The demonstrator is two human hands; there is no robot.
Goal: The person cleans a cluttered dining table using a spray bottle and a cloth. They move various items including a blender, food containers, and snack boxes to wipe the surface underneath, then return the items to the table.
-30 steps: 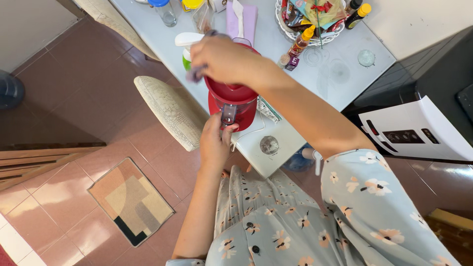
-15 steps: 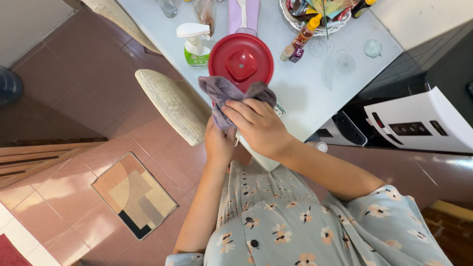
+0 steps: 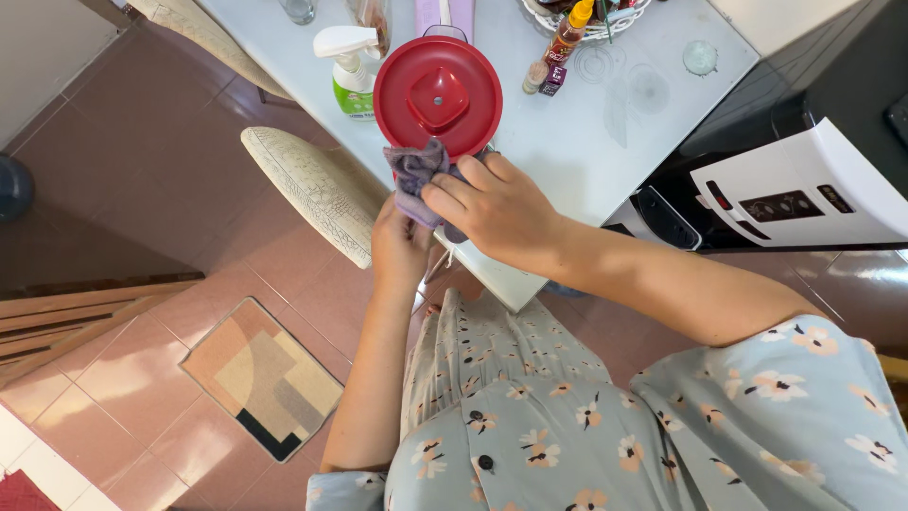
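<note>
Spreading across the upper part of the view, the white table point(image 3: 586, 142) carries everything, with a cushioned chair point(image 3: 312, 194) tucked at its near-left edge and a white water dispenser point(image 3: 804, 189) standing off its right edge. Near the table's front corner sits the red container point(image 3: 437, 99) with its round red lid on, a green-and-white spray bottle point(image 3: 350, 71) just beside it to the left and a small orange-capped bottle point(image 3: 566, 43) further toward the far edge. The right hand point(image 3: 501, 213) presses a crumpled purple cloth point(image 3: 416, 180) against the container's near side, fingers clenched on the cloth; the left hand point(image 3: 399, 248) reaches up under it at the container's lower front, and I cannot tell whether its fingers grip anything, being hidden by cloth and hand. Judging by this, the wiping looks to be underway on the side wall, with the far side not visibly reached. Compared with half a second ago, the cloth has bunched smaller and sits tighter under the lid's rim, and the right hand has moved closer in.
</note>
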